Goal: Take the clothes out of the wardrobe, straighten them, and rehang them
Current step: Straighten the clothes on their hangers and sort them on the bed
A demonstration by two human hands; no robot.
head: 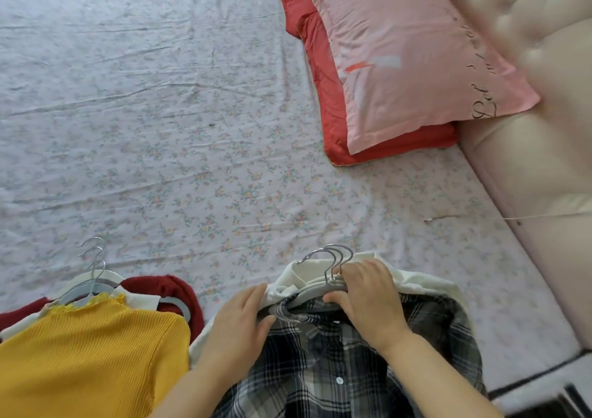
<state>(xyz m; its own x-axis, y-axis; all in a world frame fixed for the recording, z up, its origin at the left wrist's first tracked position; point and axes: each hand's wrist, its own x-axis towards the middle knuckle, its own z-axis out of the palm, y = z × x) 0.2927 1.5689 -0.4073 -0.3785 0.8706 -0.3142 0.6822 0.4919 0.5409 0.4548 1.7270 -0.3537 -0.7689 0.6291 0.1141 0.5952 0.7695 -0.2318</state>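
Plaid shirt (320, 372) tops the near-right stack on the bed sheet (160, 145), over a white garment (435, 284). Left hand (237, 324) lies flat on its shoulder, fingers straight. Right hand (365, 296) is curled round the hanger necks, probably several, hard to tell. Suggest: pin cloth with left, lift only the top hanger. Shirt's long axis runs away from the person, collar far, hooks (333, 257) toward the pink pillow (400, 65).

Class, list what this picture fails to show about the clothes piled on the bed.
Head view:
- White garments under plaid shirt: covered, count unclear.
- Hangers: necks hidden by right hand.
- Yellow top: cut by bottom edge.
- Pillow lettering: blurred.
- Wardrobe: outside frame.
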